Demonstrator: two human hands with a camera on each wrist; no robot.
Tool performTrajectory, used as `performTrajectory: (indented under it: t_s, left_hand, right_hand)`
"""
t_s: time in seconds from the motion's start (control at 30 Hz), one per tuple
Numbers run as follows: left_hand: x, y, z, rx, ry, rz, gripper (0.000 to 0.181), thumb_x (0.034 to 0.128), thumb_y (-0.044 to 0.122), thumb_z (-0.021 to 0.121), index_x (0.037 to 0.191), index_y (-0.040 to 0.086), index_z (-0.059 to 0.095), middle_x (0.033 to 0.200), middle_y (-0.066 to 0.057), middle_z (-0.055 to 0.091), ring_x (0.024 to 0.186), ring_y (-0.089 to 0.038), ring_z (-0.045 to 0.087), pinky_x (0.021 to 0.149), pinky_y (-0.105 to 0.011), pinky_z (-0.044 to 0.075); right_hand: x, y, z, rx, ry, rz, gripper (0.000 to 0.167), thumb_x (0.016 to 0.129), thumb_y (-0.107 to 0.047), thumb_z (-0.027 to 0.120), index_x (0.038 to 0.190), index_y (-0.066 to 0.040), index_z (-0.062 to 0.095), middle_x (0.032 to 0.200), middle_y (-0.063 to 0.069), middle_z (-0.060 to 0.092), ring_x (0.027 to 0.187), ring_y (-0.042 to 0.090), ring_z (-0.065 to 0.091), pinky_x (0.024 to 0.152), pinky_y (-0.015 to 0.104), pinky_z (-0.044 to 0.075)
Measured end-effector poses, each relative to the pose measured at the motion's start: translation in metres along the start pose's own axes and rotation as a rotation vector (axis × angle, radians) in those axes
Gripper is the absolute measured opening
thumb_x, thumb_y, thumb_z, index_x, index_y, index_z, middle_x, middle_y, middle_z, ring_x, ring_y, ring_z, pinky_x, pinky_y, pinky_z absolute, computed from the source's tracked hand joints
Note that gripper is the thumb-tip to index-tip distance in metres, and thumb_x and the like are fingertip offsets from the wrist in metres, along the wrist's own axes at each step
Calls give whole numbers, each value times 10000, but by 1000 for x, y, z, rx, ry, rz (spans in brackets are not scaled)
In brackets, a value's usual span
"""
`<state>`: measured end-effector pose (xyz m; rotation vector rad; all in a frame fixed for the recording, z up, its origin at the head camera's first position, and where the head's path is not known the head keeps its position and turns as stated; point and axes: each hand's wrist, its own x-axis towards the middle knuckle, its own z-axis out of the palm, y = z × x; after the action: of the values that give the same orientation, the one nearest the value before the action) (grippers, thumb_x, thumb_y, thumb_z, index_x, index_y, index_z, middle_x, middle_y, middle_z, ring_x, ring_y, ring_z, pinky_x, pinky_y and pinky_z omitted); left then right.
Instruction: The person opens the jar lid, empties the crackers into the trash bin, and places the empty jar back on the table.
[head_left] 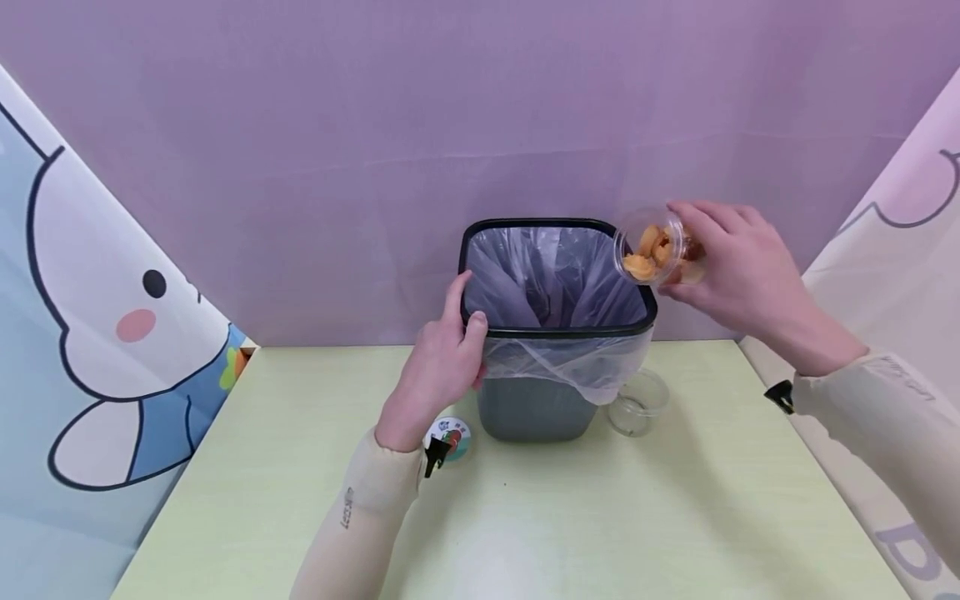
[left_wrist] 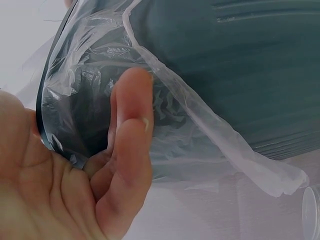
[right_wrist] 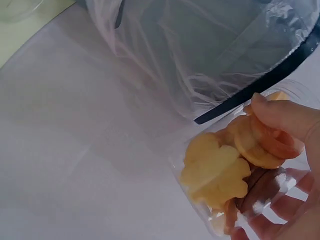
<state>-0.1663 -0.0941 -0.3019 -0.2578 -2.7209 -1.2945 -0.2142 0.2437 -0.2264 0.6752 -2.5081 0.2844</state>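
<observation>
The left hand (head_left: 442, 358) grips the left rim of a lined trash bin (head_left: 536, 414); the right hand (head_left: 738, 262) curls round a clear plastic cup (head_left: 636, 222) of orange snack pieces (head_left: 640, 267), tilted beside the bin's right rim. Pieces could spill outside if its mouth stops short.

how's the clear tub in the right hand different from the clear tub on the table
The held tub contains orange and brown snack-like pieces; the table tub looks empty. The held tub is tipped sideways in the right hand by the bin; the table tub appears upright on the table. Both are clear and round-rimmed.
</observation>
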Motion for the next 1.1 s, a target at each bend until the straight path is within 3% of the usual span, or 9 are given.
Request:
performTrajectory:
  t_s: [0.1,0.27,1.1]
  left_hand:
    - [0,-1,0,1,2,-3,592,1026,412,279,1585,328,105,489,1,591,463,-204,612,597,-382,467]
    - [1,-1,2,-7,11,3,589,1027,411,286,1584,323,115,478,8,580,444,-194,599,576,-384,467]
    - [0,0,0,11,3,1,586,1029,415,274,1583,338,99,478,14,577,451,-189,594,560,-391,457]
  right_hand:
    - [1,-1,1,-64,55,-87,976,595,-134,937,1457,-85,483,1362,202,536,1167,499,460,878,683,381]
    - [6,-4,3,-119,119,-204,949,555,-100,949,1406,-69,531,1364,203,538,1194,479,463,862,692,385]
    - [11,-8,8,-224,261,-438,882,558,19,862,1378,-100,560,1358,196,555,1243,430,473,911,636,392]
